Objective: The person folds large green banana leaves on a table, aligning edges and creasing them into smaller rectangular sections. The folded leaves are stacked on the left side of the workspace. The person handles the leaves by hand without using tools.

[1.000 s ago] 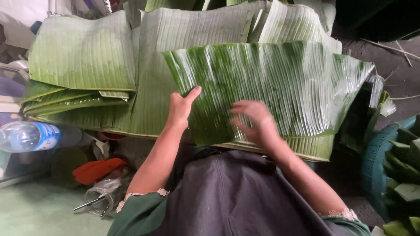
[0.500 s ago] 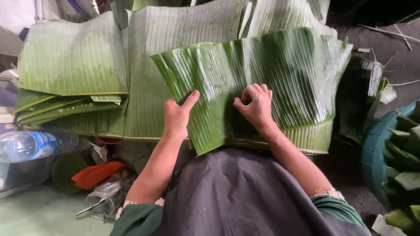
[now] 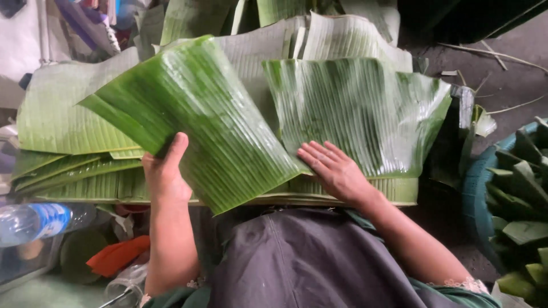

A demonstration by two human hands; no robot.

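A left hand pinches the lower edge of a lifted banana leaf, thumb on top, while the right hand lies open and flat on the next leaf of the stack. The leaf looks light, limp and tear-prone along its ribs (best held by the edge). Beyond: grey floor, a cluttered workspace.

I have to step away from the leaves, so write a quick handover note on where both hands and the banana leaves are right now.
Left hand: grips the lifted leaf piece, tilted up off the pile, thumb on its top face.
Right hand: open, palm flat on the glossy leaf lying on the stack.
Stack of pale leaves sits in front, spreading left. Plastic bottle low at left; tub of leaf scraps at right.
Done: one piece is separated and raised.
Left: the raised piece is not set down yet.
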